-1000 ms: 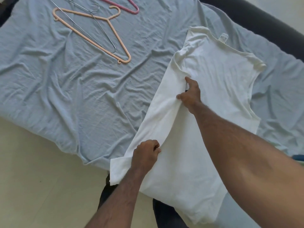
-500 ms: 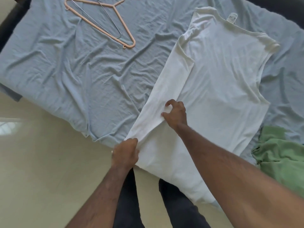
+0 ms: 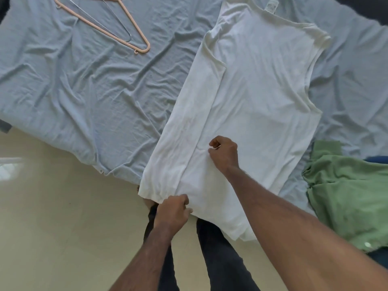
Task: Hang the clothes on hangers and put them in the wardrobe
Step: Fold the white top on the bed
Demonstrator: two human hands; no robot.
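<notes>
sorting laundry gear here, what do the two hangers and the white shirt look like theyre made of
Peach hanger: looks like moulded plastic, with thick, smooth, matte bars of even colour.
Thin hanger: probably bare metal wire, slim and grey with a slight shine.
White shirt: a soft knit, likely cotton, though the fibre is uncertain; matte, it creases finely and drapes limply over the bed edge.

One small tag (image 3: 271,6) sits inside the neckline of the white shirt (image 3: 252,97), up at twelve o'clock, and there is faint grey print on it, but it is too small and blurred to read. No other lettering, brand or number shows anywhere.
</notes>
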